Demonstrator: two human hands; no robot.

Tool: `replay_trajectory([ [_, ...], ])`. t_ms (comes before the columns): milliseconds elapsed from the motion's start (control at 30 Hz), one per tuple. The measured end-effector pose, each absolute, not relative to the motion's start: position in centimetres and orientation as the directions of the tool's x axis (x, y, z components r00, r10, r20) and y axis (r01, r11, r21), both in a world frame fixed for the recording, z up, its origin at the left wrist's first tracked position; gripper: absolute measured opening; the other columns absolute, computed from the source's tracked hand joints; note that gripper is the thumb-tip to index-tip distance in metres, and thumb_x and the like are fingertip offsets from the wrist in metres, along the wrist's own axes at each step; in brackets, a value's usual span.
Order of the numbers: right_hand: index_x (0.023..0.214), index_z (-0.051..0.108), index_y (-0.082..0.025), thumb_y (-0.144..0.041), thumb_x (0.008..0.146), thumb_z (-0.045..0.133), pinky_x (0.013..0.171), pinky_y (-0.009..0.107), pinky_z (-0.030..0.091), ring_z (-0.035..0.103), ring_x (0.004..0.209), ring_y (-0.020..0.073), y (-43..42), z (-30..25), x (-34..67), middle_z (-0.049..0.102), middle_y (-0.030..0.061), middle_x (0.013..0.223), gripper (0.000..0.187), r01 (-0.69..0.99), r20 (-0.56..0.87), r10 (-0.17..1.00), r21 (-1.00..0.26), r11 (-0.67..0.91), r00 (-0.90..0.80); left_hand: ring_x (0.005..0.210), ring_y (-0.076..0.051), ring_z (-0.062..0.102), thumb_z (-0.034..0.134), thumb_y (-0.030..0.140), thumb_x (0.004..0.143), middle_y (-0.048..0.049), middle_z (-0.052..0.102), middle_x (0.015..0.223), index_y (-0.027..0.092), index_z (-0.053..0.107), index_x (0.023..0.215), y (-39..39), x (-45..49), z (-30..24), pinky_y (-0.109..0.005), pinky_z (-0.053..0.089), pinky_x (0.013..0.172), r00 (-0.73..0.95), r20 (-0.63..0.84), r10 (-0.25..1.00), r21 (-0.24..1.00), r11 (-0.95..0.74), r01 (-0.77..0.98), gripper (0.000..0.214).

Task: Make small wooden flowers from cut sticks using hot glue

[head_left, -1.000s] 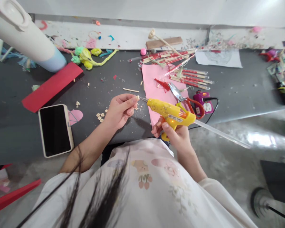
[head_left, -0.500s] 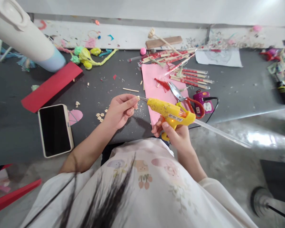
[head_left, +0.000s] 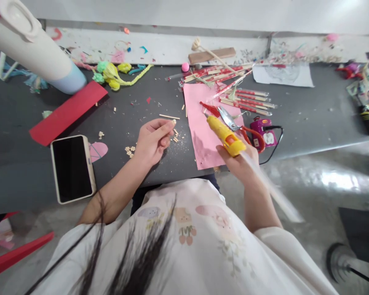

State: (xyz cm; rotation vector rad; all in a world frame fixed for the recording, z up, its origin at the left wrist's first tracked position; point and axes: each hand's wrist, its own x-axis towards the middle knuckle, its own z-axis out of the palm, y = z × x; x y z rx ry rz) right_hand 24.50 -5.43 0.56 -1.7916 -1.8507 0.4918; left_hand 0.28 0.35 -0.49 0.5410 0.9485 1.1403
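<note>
Two bare hands over a dark worktable (head_left: 18,172), seen from above. Left hand (head_left: 152,139) raised just off the tabletop, thumb and forefinger pinched shut on a small pale piece (head_left: 174,121), too tiny to identify, other fingers curled loosely beneath. Right hand (head_left: 241,162) closed tight round the grip of a yellow glue gun (head_left: 224,133), nozzle angled away and to the left, over a pink sheet (head_left: 197,102) and clear of the pinched piece. Clear glue stick (head_left: 270,188) trailing from the back of the gun toward the body, blurred. Just beside the gun, scissors (head_left: 230,121) with red-orange handles lying on the pink sheet, blades close to the gun's barrel; touching or not, impossible to say. Next to the handles, a small purple plug-in device (head_left: 263,131) with a black cord. Wood crumbs (head_left: 175,137) scattered on the table between left hand and sheet. Farther back, wrapped chopsticks (head_left: 249,100) in a loose pile. Off to the left, a dark-screened phone (head_left: 72,168) face up, a red paper strip (head_left: 67,112), a white-and-blue cylinder (head_left: 33,53) and a knot of yellow-green yarn (head_left: 113,73).
</note>
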Motion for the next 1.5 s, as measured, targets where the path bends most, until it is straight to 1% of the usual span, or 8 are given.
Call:
replay_trajectory([
  [167, 0.12, 0.054, -0.016, -0.031, 0.088, 0.053, 0.076, 0.042, 0.05, 0.064, 0.092, 0.0309, -3.2, -0.7, 26.4, 0.068, 0.0155, 0.106, 0.035, 0.936, 0.067, 0.96, -0.213, 0.28, -0.272, 0.035, 0.001, 0.034, 0.079, 0.024, 0.066, 0.0058, 0.053, 0.054, 0.016, 0.065, 0.066, 0.7, 0.2, -0.7, -0.013, 0.021, 0.033, 0.057, -0.345, 0.937, 0.803, 0.326, -0.499, 0.016],
  [433, 0.118, 0.054, -0.007, -0.012, 0.094, 0.027, 0.076, 0.042, 0.044, 0.056, 0.091, 0.0328, 0.4, -0.6, 25.9, 0.062, 0.0194, 0.098, 0.037, 0.821, -0.155, 0.839, 0.175, 0.543, -0.522, 0.036, 0.001, 0.033, 0.08, 0.025, 0.064, 0.0056, 0.054, 0.054, 0.017, 0.067, 0.067, 1.2, -0.2, -1.0, -0.014, 0.021, 0.034, 0.05, -0.345, 0.937, 0.811, 0.325, -0.488, 0.016],
  [600, 0.116, 0.055, -0.006, -0.024, 0.096, 0.035, 0.079, 0.044, 0.043, 0.055, 0.093, 0.0338, 1.6, -0.5, 25.5, 0.06, 0.0204, 0.1, 0.034, 0.783, -0.199, 0.799, 0.17, 0.599, -0.568, 0.036, 0.001, 0.033, 0.081, 0.025, 0.065, 0.0052, 0.054, 0.055, 0.017, 0.066, 0.066, 1.5, -0.6, -1.0, -0.014, 0.021, 0.034, 0.038, -0.354, 0.935, 0.822, 0.33, -0.465, 0.017],
  [767, 0.123, 0.054, -0.005, -0.04, 0.093, 0.049, 0.082, 0.045, 0.044, 0.054, 0.097, 0.035, 1.7, 0.3, 25.7, 0.06, 0.0209, 0.103, 0.046, 0.762, -0.202, 0.762, 0.092, 0.641, -0.616, 0.036, 0.001, 0.033, 0.081, 0.024, 0.067, 0.0048, 0.054, 0.056, 0.017, 0.066, 0.065, 1.7, -0.8, -1.0, -0.014, 0.021, 0.033, 0.019, -0.343, 0.939, 0.825, 0.311, -0.471, 0.017],
  [833, 0.123, 0.055, -0.006, -0.04, 0.091, 0.052, 0.082, 0.044, 0.045, 0.055, 0.098, 0.0346, 1.6, 1.2, 25.1, 0.06, 0.0197, 0.103, 0.046, 0.779, -0.188, 0.772, 0.047, 0.625, -0.607, 0.036, 0.001, 0.033, 0.081, 0.024, 0.066, 0.0045, 0.054, 0.056, 0.017, 0.066, 0.065, 1.8, -0.9, -1.0, -0.013, 0.021, 0.033, 0.017, -0.337, 0.941, 0.825, 0.304, -0.476, 0.017],
  [967, 0.106, 0.063, -0.012, -0.027, 0.094, 0.047, 0.083, 0.038, 0.044, 0.058, 0.093, 0.0275, 1.5, 2.1, 21.7, 0.061, 0.0146, 0.098, 0.026, 0.746, -0.16, 0.729, -0.152, 0.648, -0.666, 0.037, 0.002, 0.034, 0.081, 0.025, 0.066, 0.0045, 0.056, 0.056, 0.017, 0.067, 0.066, 1.7, -0.9, -1.0, -0.012, 0.022, 0.033, 0.014, -0.326, 0.945, 0.828, 0.293, -0.478, 0.017],
  [1100, 0.095, 0.067, -0.014, -0.022, 0.096, 0.042, 0.075, 0.033, 0.04, 0.056, 0.085, 0.0229, 1.8, 0.7, 17.5, 0.062, 0.0119, 0.091, 0.026, 0.72, -0.118, 0.718, -0.253, 0.647, -0.686, 0.036, 0.001, 0.033, 0.081, 0.025, 0.065, 0.0055, 0.055, 0.055, 0.017, 0.066, 0.067, 1.7, -0.9, -1.0, -0.012, 0.022, 0.032, 0.0, -0.323, 0.946, 0.832, 0.284, -0.477, 0.017],
  [1500, 0.086, 0.068, -0.011, -0.017, 0.091, 0.049, 0.075, 0.033, 0.04, 0.057, 0.085, 0.0231, 2.4, -1.7, 14.4, 0.063, 0.0117, 0.087, 0.021, 0.712, -0.129, 0.7, -0.173, 0.681, -0.702, 0.034, 0.001, 0.034, 0.079, 0.023, 0.066, 0.0061, 0.056, 0.054, 0.016, 0.064, 0.066, 1.9, -1.0, -1.0, -0.014, 0.021, 0.031, 0.005, -0.326, 0.945, 0.82, 0.286, -0.495, 0.017],
])
